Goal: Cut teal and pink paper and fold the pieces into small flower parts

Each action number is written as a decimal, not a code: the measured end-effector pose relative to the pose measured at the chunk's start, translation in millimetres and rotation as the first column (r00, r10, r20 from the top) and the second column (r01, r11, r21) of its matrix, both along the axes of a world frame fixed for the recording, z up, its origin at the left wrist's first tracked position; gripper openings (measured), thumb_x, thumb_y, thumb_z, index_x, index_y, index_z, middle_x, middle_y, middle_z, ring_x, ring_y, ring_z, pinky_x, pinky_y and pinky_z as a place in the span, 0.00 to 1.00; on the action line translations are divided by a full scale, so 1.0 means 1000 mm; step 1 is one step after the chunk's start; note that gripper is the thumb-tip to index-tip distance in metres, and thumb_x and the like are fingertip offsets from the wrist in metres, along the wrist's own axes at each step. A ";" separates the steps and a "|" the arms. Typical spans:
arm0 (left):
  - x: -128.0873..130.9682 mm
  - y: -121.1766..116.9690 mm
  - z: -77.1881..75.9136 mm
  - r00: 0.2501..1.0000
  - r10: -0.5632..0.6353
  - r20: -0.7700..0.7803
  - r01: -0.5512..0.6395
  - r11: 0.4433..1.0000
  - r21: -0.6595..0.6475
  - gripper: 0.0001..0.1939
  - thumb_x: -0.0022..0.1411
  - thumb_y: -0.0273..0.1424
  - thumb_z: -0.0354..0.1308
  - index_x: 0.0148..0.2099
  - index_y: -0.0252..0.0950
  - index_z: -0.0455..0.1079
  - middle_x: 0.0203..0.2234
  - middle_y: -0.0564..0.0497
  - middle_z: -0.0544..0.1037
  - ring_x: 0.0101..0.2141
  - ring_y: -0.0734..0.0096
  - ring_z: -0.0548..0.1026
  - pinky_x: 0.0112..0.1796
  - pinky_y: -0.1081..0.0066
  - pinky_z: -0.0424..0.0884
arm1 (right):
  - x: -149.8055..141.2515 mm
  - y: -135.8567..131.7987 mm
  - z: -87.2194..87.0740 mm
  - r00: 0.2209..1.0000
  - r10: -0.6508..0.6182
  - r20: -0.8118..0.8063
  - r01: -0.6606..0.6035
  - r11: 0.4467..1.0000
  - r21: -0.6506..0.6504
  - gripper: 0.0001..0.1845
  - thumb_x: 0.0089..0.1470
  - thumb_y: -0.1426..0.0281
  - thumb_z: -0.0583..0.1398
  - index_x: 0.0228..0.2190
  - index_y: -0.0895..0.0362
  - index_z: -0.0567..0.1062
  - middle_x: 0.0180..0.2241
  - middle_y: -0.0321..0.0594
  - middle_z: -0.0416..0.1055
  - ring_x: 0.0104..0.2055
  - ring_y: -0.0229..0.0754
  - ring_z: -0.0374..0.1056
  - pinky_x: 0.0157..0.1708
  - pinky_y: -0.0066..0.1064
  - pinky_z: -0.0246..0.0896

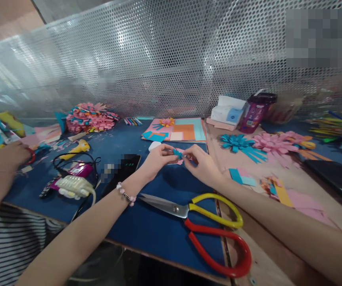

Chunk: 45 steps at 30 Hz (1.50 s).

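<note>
Between my two hands is a small blue paper flower (pixel 177 153), pinched by the fingertips from both sides. My left hand (pixel 158 159) closes thumb and finger on its left edge. On its right side, my right hand (pixel 200 163) pinches it too. A bit of pink paper shows just behind it. Below my hands lies a large pair of scissors (pixel 176 209) with one yellow and one red handle, blades pointing left. Beyond my hands is a stack of coloured paper (pixel 188 130) with a small orange and pink paper flower (pixel 167 122) on it.
Finished-looking blue (pixel 236 142) and pink paper flowers (pixel 273 143) lie to the right, near a purple cup (pixel 256 113) and a dark phone (pixel 334 178). At left are another phone (pixel 122 174), cables with a plug block (pixel 75 186), a flower pile (pixel 90 117) and a co-worker's hand (pixel 10 157) with scissors.
</note>
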<state>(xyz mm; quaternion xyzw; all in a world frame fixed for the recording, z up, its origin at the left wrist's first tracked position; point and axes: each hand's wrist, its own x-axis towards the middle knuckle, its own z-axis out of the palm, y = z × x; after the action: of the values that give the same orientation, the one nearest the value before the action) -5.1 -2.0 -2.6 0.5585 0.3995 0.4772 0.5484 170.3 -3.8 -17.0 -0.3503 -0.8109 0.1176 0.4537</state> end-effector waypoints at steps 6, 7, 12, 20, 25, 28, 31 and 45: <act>0.002 -0.003 0.002 0.996 -0.084 -0.018 0.084 0.996 0.007 0.16 0.48 0.25 0.61 0.42 0.31 0.68 0.34 0.47 0.76 0.34 0.73 0.75 0.45 0.63 0.68 | 0.000 0.001 -0.004 0.996 -0.062 0.065 0.061 0.998 0.011 0.08 0.53 0.71 0.53 0.38 0.56 0.67 0.36 0.42 0.66 0.33 0.38 0.65 0.30 0.27 0.59; 0.002 -0.003 0.001 0.996 -0.083 -0.018 0.083 0.997 0.004 0.16 0.48 0.25 0.61 0.42 0.31 0.68 0.34 0.47 0.76 0.34 0.73 0.75 0.45 0.63 0.68 | 0.000 0.001 -0.004 0.995 -0.072 0.071 0.072 0.997 0.010 0.08 0.53 0.71 0.53 0.37 0.56 0.67 0.36 0.41 0.66 0.33 0.38 0.65 0.30 0.27 0.59; 0.003 -0.004 0.000 0.997 -0.049 -0.053 0.048 0.999 -0.007 0.15 0.47 0.25 0.61 0.40 0.30 0.68 0.32 0.47 0.77 0.34 0.72 0.75 0.44 0.63 0.68 | 0.000 0.002 -0.006 0.991 -0.098 0.094 0.096 0.995 0.023 0.07 0.53 0.70 0.54 0.36 0.56 0.68 0.35 0.41 0.66 0.33 0.38 0.66 0.30 0.26 0.59; 0.004 -0.004 -0.002 0.997 -0.040 -0.066 0.041 0.999 0.004 0.15 0.46 0.25 0.62 0.39 0.30 0.69 0.33 0.46 0.77 0.34 0.71 0.75 0.44 0.63 0.68 | 0.000 0.002 -0.007 0.986 -0.134 0.102 0.128 0.990 0.065 0.07 0.53 0.71 0.53 0.34 0.57 0.68 0.32 0.39 0.66 0.29 0.37 0.64 0.28 0.26 0.58; 0.005 -0.004 -0.004 0.996 -0.058 -0.062 0.059 0.998 0.013 0.15 0.47 0.26 0.62 0.39 0.30 0.69 0.33 0.47 0.76 0.35 0.71 0.74 0.44 0.63 0.68 | -0.001 0.000 -0.005 0.982 -0.155 0.105 0.147 0.986 0.077 0.05 0.52 0.71 0.53 0.32 0.56 0.68 0.30 0.39 0.66 0.28 0.36 0.63 0.28 0.26 0.57; 0.005 -0.005 -0.003 0.997 -0.048 -0.057 0.049 0.999 0.020 0.13 0.47 0.26 0.61 0.39 0.30 0.69 0.32 0.48 0.76 0.34 0.72 0.74 0.43 0.64 0.69 | -0.001 0.001 -0.005 0.987 -0.137 0.085 0.133 0.990 0.052 0.05 0.51 0.71 0.53 0.32 0.57 0.68 0.31 0.39 0.66 0.29 0.37 0.64 0.27 0.26 0.58; 0.006 -0.005 -0.001 0.997 -0.039 -0.070 0.041 0.999 0.033 0.12 0.48 0.26 0.60 0.38 0.30 0.70 0.32 0.48 0.76 0.33 0.73 0.74 0.43 0.65 0.69 | -0.002 0.001 -0.004 0.992 -0.119 0.047 0.117 0.993 0.025 0.07 0.51 0.71 0.54 0.35 0.56 0.68 0.32 0.40 0.67 0.31 0.37 0.65 0.28 0.27 0.58; 0.001 0.004 -0.009 0.953 0.117 -0.280 -0.051 0.971 0.232 0.13 0.48 0.30 0.61 0.36 0.33 0.63 0.28 0.51 0.75 0.31 0.71 0.75 0.37 0.68 0.70 | 0.002 0.005 0.000 1.000 -0.004 0.012 0.005 0.996 -0.091 0.07 0.53 0.71 0.52 0.30 0.57 0.71 0.26 0.38 0.66 0.26 0.37 0.60 0.26 0.29 0.55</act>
<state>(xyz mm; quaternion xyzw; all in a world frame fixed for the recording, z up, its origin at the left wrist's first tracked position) -4.1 1.7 -11.9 0.6628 0.4438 0.4541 0.3968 172.2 0.8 -17.1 -0.3732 -0.8066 0.1514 0.4327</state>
